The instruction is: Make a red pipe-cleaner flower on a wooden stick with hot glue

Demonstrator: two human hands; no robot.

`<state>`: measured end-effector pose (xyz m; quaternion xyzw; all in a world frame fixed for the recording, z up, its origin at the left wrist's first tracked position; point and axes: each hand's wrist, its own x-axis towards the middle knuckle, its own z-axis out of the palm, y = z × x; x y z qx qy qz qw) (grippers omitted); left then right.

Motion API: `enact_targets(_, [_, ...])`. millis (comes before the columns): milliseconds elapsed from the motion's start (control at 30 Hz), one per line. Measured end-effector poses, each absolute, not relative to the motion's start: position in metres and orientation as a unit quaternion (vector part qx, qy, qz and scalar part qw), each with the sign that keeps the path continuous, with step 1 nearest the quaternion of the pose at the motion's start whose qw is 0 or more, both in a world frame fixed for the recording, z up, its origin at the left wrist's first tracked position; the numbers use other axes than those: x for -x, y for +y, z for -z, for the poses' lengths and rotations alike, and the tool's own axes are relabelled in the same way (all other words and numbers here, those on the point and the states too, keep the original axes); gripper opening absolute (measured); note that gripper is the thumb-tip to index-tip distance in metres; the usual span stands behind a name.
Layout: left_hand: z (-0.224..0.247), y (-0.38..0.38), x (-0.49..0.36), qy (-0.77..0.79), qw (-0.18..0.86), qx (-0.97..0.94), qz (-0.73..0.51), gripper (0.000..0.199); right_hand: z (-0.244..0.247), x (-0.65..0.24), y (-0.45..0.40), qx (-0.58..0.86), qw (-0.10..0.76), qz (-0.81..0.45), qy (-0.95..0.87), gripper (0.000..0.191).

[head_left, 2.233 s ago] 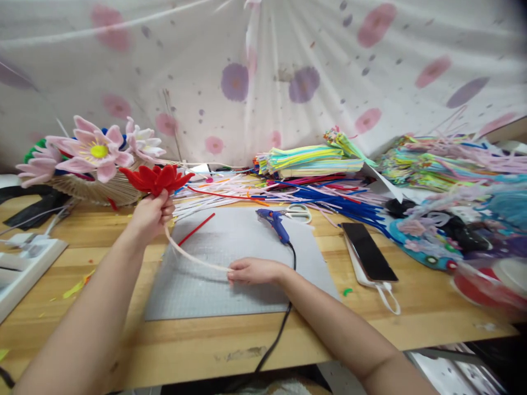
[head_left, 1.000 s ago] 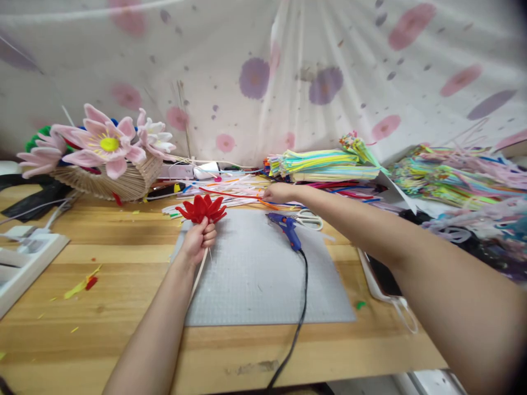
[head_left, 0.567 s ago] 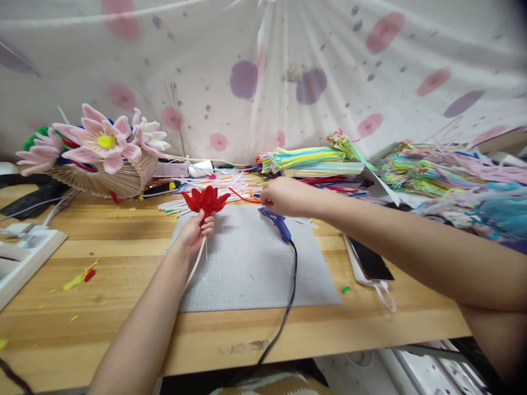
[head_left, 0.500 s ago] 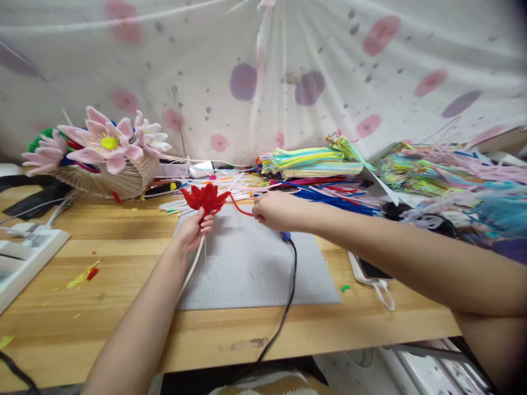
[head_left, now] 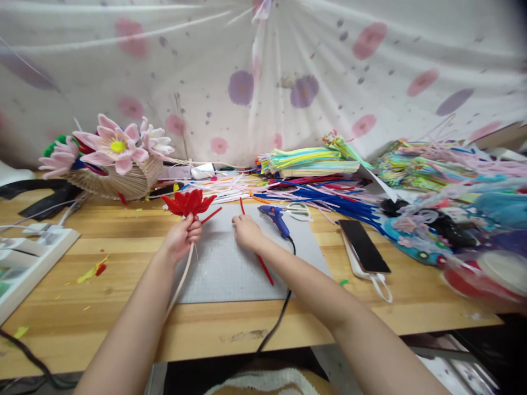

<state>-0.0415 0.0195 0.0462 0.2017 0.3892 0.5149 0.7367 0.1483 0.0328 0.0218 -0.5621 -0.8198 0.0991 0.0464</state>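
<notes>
My left hand is closed round the base of a red flower, which stands upright above the fist. A pale stem runs down from that hand, and a short red piece sticks out to its right. My right hand is closed on a red pipe cleaner over the grey cutting mat; the strip shows above the fingers and below the wrist. Just right of it lies a blue glue gun, with white-handled scissors beside it.
A woven basket with pink flowers stands at the back left. Bundled pipe cleaners and loose blue ones lie at the back. A phone lies right of the mat, a power strip at left. The gun's black cable crosses the front edge.
My right hand has moved left and down, uncovering the glue gun and scissors. The red strip that ran from the flower to it no longer spans the hands. The flower has shifted slightly left.
</notes>
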Motion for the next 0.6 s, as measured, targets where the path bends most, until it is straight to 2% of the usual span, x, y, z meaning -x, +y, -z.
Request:
enact_targets(100, [-0.036, 0.024, 0.035, 0.399, 0.734, -0.198, -0.513, 0.028, -0.038, -0.156, 0.028, 0.515, 0.069, -0.136, -0.844, 0.033])
enact_targets(167, [-0.030, 0.029, 0.033, 0.389, 0.734, -0.190, -0.523, 0.029, -0.067, -0.179, 0.028, 0.487, 0.127, -0.128, -0.855, 0.029])
enact_targets(267, [-0.021, 0.039, 0.030, 0.361, 0.733, -0.186, -0.545, 0.030, -0.116, -0.242, 0.044, 0.532, 0.164, -0.086, -0.826, 0.022])
enact_targets(333, [-0.015, 0.045, 0.027, 0.343, 0.732, -0.186, -0.559, 0.030, -0.133, -0.297, 0.066, 0.635, 0.144, -0.011, -0.758, 0.025])
enact_targets(400, [-0.008, 0.048, 0.025, 0.333, 0.731, -0.177, -0.569, 0.030, -0.132, -0.352, 0.092, 0.732, 0.071, 0.044, -0.676, 0.028])
enact_targets(467, [-0.002, 0.049, 0.024, 0.328, 0.731, -0.169, -0.575, 0.029, -0.117, -0.398, 0.116, 0.780, -0.027, 0.051, -0.623, 0.032])
enact_targets(600, [0.003, 0.048, 0.025, 0.318, 0.740, -0.162, -0.571, 0.028, -0.082, -0.451, 0.147, 0.806, -0.062, 0.025, -0.588, 0.031])
